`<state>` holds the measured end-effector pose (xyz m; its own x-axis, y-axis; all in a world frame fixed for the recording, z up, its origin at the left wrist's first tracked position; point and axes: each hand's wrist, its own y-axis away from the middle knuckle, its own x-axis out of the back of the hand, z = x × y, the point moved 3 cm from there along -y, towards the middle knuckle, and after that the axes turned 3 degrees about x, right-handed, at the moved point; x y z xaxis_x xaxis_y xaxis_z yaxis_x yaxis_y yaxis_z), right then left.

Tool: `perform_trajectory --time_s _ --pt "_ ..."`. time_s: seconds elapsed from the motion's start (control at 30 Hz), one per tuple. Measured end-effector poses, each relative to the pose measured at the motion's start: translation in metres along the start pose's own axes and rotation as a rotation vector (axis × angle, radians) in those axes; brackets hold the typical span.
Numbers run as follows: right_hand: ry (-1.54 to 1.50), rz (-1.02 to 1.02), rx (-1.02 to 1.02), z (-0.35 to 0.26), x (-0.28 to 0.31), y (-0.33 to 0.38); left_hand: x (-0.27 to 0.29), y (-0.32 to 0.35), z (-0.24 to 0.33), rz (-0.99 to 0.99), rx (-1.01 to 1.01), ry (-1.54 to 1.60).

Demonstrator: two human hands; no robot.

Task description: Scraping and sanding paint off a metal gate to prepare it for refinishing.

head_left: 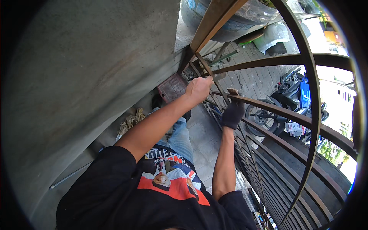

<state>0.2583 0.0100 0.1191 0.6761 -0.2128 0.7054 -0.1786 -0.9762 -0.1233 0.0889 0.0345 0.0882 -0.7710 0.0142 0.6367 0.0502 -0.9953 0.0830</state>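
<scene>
My left hand [198, 91] is bare and closed, raised beside the brown metal gate [276, 112] near its upright frame. From its fingers sticks out a thin, flat, greyish piece [219, 76], like a small blade; its exact kind is too small to make out. My right hand [233, 114], in a dark glove, is closed at one of the gate's bars, a little lower and to the right. Something brownish shows just above that glove, and I cannot tell whether it is fingertips or a held thing. The bar partly hides the right fingers.
A grey plastered wall [96, 65] rises on the left. Below my hands are a dull red crate-like box [172, 88] and a crumpled tan cloth [131, 120]. Beyond the gate stand a parked motorcycle [289, 99], a white sack [273, 37] and a large wrapped drum [234, 23] on paving.
</scene>
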Motion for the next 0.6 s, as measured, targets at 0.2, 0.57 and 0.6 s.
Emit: perform_trajectory --time_s 0.2,0.57,0.6 --pt "0.143 0.046 0.164 -0.001 0.014 0.002 0.006 0.004 -0.001 -0.002 0.012 -0.004" --pt "0.137 -0.198 0.055 0.030 -0.002 0.012 -0.001 -0.003 -0.002 0.032 -0.016 -0.029" --pt "0.000 -0.074 0.308 0.025 -0.006 0.006 -0.001 -0.003 0.000 0.028 -0.032 -0.029"
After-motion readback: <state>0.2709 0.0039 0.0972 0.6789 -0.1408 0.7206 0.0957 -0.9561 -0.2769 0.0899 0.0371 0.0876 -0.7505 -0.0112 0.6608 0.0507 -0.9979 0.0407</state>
